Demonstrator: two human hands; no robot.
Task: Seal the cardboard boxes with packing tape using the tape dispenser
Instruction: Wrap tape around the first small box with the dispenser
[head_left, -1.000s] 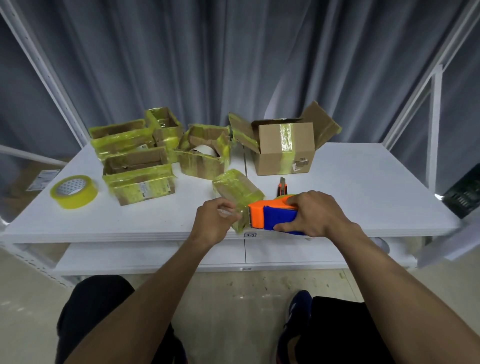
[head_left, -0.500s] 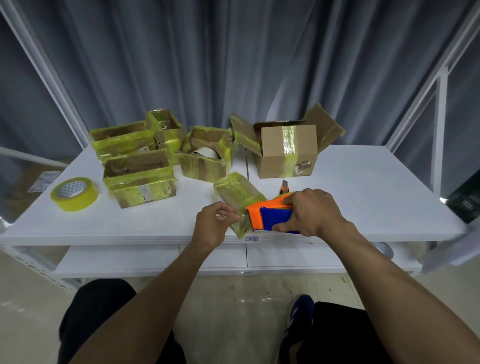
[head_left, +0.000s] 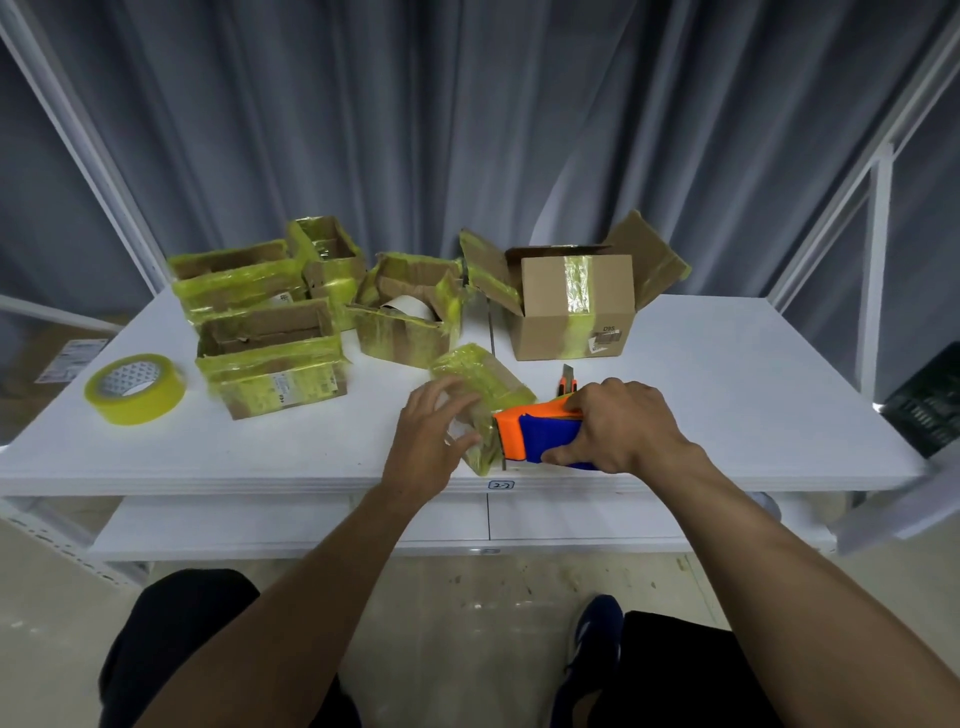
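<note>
A small cardboard box (head_left: 480, 384) wrapped in yellow tape lies near the front edge of the white table (head_left: 727, 395). My right hand (head_left: 621, 428) grips the orange and blue tape dispenser (head_left: 535, 434), whose front end is against the box's near right side. My left hand (head_left: 434, 428) is on the box's left side with its fingers spread and loosely bent over it. The near left face of the box is hidden behind that hand.
Several open, yellow-taped boxes (head_left: 270, 358) stand at the back left. A larger open box (head_left: 574, 306) stands at the back centre. A spare yellow tape roll (head_left: 136, 387) lies at the far left. An orange utility knife (head_left: 567, 382) lies behind the dispenser.
My left hand has gone from pinching at the box's near corner to spreading its fingers over the box's left side. The dispenser and my right hand have hardly moved.
</note>
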